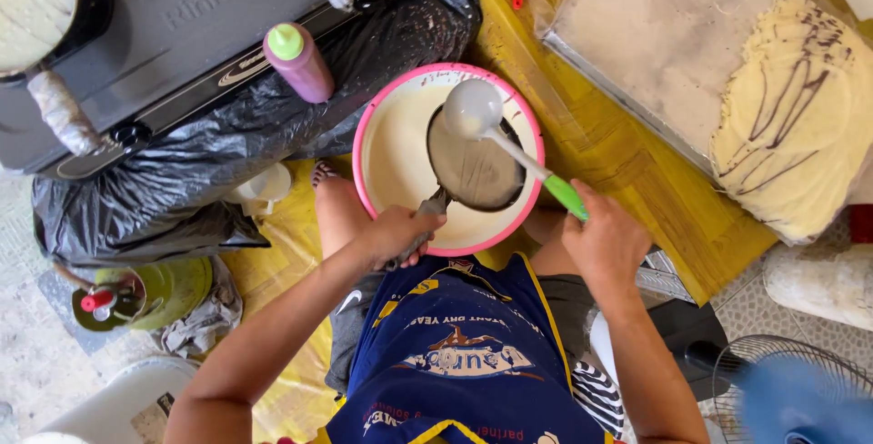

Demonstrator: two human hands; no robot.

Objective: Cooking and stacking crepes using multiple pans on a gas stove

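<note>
Gripping one small pan (475,169), left hand (400,233); right hand (607,239) grips one ladle (509,139) over one bowl (386,121).

Bright even daylight, soft shadows, blurred corners.

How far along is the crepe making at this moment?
Done: a stack of finished crepes lies on the plastic-covered tray. In hand: the left hand holds a small pan over the pink-rimmed batter bowl; the right hand holds a ladle above it. Left: plenty of batter remains.
</note>
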